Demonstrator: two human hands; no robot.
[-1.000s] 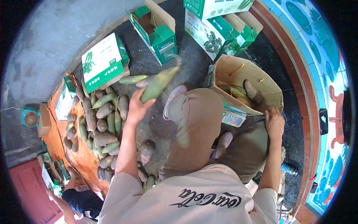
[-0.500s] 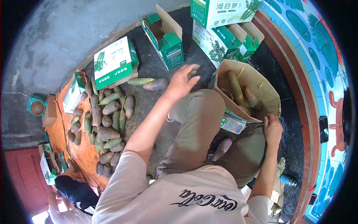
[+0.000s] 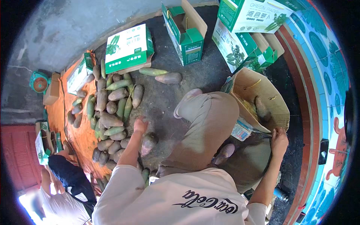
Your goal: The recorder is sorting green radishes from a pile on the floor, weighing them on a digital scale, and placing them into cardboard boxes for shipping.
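My right hand [image 3: 279,140] pinches the near rim of an open cardboard box [image 3: 247,84] standing at my right knee. Inside the box a dark, brownish-green radish [image 3: 263,108] leans against the wall; deeper contents are partly hidden. My left hand [image 3: 140,125] is low at the right side of a pile of green radishes [image 3: 108,120]; its fingers are blurred and partly hidden, so I cannot tell if it grips anything. Just nearer to me, beside my left forearm, lies a thick radish with a pinkish end [image 3: 149,144].
Beyond the pile lies a white-and-green carton [image 3: 129,48], with two radishes [image 3: 168,77] nearby. An open green carton [image 3: 187,37] and stacked cartons [image 3: 247,22] stand farther back. A scale [image 3: 241,131] sits against the box. Another person [image 3: 71,183] is at lower left.
My left hand has gone from above my knee, leftward and down to the pile. My right hand keeps hold of the box rim. The long green radish upright in the box no longer shows.
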